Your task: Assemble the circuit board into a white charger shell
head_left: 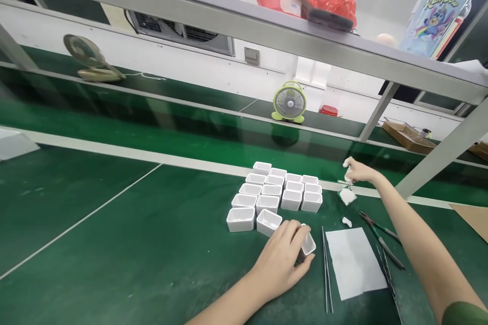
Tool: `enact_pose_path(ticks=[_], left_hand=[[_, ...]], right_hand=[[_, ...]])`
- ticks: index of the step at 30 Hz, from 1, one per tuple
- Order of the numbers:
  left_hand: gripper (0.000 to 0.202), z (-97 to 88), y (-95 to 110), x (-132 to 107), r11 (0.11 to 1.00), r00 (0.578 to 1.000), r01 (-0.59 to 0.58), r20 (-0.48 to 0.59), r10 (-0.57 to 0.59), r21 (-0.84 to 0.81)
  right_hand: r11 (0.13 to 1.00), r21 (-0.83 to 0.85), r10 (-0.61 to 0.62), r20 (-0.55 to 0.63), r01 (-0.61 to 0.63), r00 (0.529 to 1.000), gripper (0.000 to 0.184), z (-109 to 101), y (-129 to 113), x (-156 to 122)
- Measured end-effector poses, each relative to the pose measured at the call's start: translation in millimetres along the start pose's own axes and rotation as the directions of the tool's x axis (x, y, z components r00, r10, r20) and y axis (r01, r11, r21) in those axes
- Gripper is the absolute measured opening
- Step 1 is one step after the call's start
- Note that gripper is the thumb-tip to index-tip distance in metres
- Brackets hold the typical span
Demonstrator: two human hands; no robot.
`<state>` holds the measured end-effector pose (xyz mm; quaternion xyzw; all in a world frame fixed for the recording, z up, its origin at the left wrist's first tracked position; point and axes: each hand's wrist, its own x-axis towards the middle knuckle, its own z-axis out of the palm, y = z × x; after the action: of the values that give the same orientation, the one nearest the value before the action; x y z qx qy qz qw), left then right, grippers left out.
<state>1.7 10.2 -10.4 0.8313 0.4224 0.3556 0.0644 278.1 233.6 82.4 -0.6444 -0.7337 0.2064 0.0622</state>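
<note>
As the left grip (280, 259) clasps a smooth boxy cup (309, 245), the right grip (360, 171) pinches a white lump (348, 174).

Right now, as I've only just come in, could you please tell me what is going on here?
A person's left hand holds a small white container beside a group of similar white containers on the green table. The right hand pinches a white item, too small to identify, above a white piece. A white sheet and pliers lie between the arms.
</note>
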Motion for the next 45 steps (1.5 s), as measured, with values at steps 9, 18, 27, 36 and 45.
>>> enact_pose_path(ticks=[9,18,27,36,45], left_hand=[[0.061,11.3,-1,-7,0.984,0.986,0.162,0.047,-0.159,-0.075],[0.062,11.2,2,-6,0.940,0.954,0.297,0.090,-0.286,-0.165],[0.056,-3.8,13,-2,0.869,0.953,0.291,0.044,-0.299,-0.400],[0.051,-6.2,21,-1,0.668,0.956,0.276,0.123,-0.267,-0.691],[0.055,-17.0,20,3,0.813,0.998,0.062,0.055,-0.038,-0.579]], right_hand=[[0.939,-0.282,0.181,-0.075,-0.195,0.981,0.017,27,-19,-32],[0.964,-0.211,0.151,-0.072,-0.162,0.986,0.017,30,-27,-60],[0.541,0.748,-0.173,-0.348,0.384,0.921,0.073,84,-11,-156],[0.445,0.815,-0.186,-0.322,0.372,0.928,0.073,121,-13,-202],[0.497,0.785,-0.289,-0.254,0.371,0.923,0.076,124,-14,-225]])
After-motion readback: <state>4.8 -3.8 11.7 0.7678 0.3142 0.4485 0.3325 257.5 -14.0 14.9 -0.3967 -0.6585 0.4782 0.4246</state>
